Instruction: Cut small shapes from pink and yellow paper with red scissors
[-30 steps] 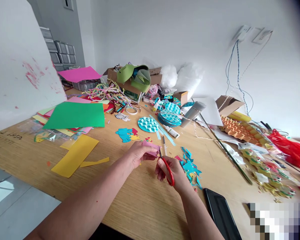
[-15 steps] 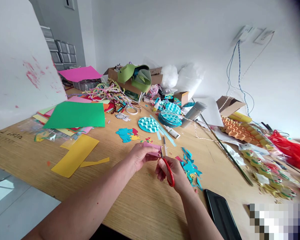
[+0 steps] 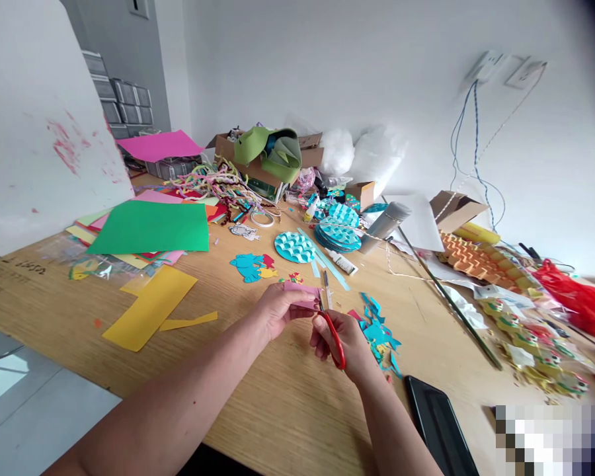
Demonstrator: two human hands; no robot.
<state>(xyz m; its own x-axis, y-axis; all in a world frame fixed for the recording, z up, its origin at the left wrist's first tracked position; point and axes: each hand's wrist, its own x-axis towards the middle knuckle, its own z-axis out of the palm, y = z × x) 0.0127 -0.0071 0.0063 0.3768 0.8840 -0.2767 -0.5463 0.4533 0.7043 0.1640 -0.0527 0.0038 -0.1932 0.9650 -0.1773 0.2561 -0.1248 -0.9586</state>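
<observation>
My left fingers (image 3: 293, 298) pinch flat pink paper (image 3: 301, 287), ten o'clock from the red-handled metal scissors (image 3: 334, 335) my right fingers (image 3: 318, 343) grip

A green sheet (image 3: 151, 228) was laid over coloured papers (image 3: 159, 197). A black phone (image 3: 441, 423) was placed in the foreground, and a red plastic bag (image 3: 578, 291) was seen at the right.

On camera I see a light-brown wood-grain table (image 3: 277, 403): jagged blue paper scraps (image 3: 375, 332) lie right of the right hand (image 3: 346, 338), a rectangular yellow paper sheet (image 3: 151, 309) left of the left hand (image 3: 279, 309), fish-shaped blue paper cut-outs (image 3: 248, 267) just beyond.
</observation>
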